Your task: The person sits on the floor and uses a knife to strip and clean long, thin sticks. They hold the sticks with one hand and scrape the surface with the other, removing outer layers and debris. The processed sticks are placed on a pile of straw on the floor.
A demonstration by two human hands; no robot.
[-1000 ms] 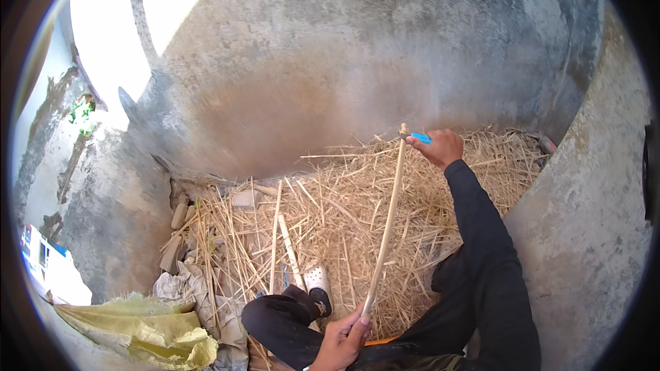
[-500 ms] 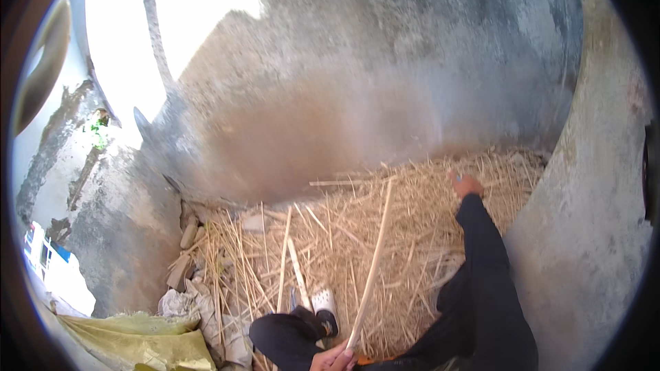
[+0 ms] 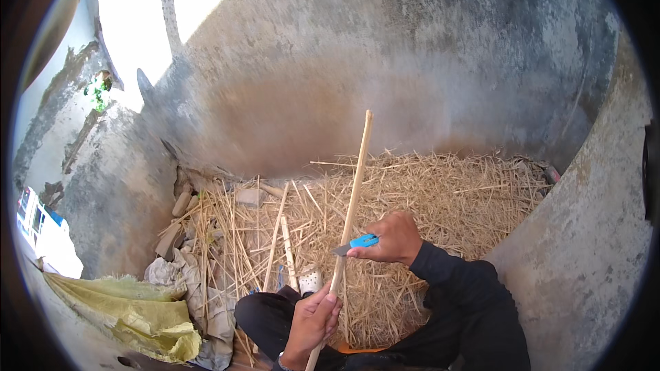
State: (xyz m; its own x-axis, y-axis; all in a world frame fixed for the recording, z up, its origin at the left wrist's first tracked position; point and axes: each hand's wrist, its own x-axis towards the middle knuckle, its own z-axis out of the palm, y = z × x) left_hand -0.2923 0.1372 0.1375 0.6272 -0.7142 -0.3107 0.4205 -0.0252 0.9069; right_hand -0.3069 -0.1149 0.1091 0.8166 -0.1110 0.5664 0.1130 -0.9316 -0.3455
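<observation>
A long pale wooden stick [image 3: 355,189] stands slanted in front of me, its upper end leaning slightly right. My left hand [image 3: 313,321] is wrapped round its lower part, the thumb pressed along the wood. In my right hand [image 3: 392,237] is a utility knife [image 3: 364,241] with a blue handle, gripped in a closed fist. Its dark blade lies across the stick above my left hand and appears to touch it.
Loose straw and shavings [image 3: 440,192] cover the ground. Two more sticks [image 3: 278,237] lie by a white shoe [image 3: 311,282]. A yellow-green sack [image 3: 130,316] and crumpled cloth [image 3: 180,271] sit at the left. A stained wall [image 3: 412,62] rises behind; another stands close on the right.
My right hand has come back from the straw near the wall to the stick, bringing the knife against it. The stick and my left hand have risen and shifted left in view.
</observation>
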